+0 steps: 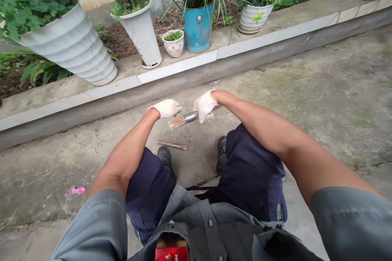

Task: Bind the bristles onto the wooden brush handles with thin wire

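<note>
I sit with my knees apart over a concrete floor. Both hands wear white work gloves. My right hand (204, 105) is closed round the handle of a paintbrush (183, 119) with a metal ferrule and pale bristles that point left. My left hand (167, 108) is curled just above the bristle end, close to or touching it; whether it holds anything is hidden. A second, thinner brush (171, 144) lies on the concrete between my shoes.
A low tiled ledge (183, 65) runs across ahead, carrying a tilted ribbed white pot (73, 47), a tall white pot (142, 34), a small patterned pot (174, 44), a blue can planter (198, 28) and a white painted pot (255, 18). A pink scrap (79, 190) lies at left.
</note>
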A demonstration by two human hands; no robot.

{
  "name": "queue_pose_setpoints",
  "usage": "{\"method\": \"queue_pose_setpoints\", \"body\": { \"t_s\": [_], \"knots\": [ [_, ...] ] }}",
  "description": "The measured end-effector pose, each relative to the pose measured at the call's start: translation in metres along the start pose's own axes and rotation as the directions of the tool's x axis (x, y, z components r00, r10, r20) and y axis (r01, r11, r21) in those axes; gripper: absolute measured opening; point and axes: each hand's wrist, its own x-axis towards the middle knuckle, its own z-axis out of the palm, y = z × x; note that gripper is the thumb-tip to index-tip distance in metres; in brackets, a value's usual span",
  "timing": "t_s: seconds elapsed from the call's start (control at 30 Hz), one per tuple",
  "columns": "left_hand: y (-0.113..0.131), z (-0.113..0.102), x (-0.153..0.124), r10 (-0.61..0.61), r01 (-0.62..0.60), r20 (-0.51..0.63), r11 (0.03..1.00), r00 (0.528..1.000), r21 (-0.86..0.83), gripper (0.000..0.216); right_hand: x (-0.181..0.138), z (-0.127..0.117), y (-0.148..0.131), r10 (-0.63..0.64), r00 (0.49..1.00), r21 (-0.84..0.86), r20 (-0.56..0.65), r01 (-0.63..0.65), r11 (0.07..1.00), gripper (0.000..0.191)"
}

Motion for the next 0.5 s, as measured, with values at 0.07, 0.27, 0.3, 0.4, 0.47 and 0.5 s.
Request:
{"method": "queue_pose_setpoints", "body": {
  "t_s": [0.07, 0.27, 0.3, 0.4, 0.47, 0.5],
  "knots": [
    [0.008, 0.0, -0.004, 0.007, -0.007, 0.029, 1.0, 1.0, 0.025, 0.038, 0.015, 0.002, -0.003, 0.174, 0.984, -0.124, 0.029, -0.169, 0.978, 0.041],
    [0.03, 0.008, -0.009, 0.019, -0.011, 0.096, 0.997, 0.995, -0.079, 0.038, 0.043, -0.015, -0.001, 0.263, 0.825, -0.24, -0.5, -0.424, 0.873, 0.039],
    [0.03, 0.009, -0.009, 0.03, -0.019, 0.09, 0.993, 0.996, -0.113, 0.037, 0.044, -0.019, -0.001, 0.258, 0.789, -0.192, -0.558, -0.425, 0.885, 0.042],
    [0.024, 0.009, -0.01, 0.051, -0.036, 0.073, 0.979, 0.996, -0.198, 0.039, 0.035, -0.03, 0.0, 0.246, 0.713, -0.06, -0.657, -0.374, 0.925, 0.042],
    [0.019, 0.009, -0.01, 0.055, -0.037, 0.066, 0.969, 0.996, -0.244, 0.04, 0.023, -0.034, -0.001, 0.196, 0.706, 0.008, -0.681, -0.261, 0.965, 0.037],
    [0.016, 0.009, -0.01, 0.06, -0.041, 0.066, 0.964, 0.996, -0.261, 0.04, 0.014, -0.034, -0.002, 0.155, 0.717, 0.039, -0.68, -0.175, 0.984, 0.036]
  ]
}}
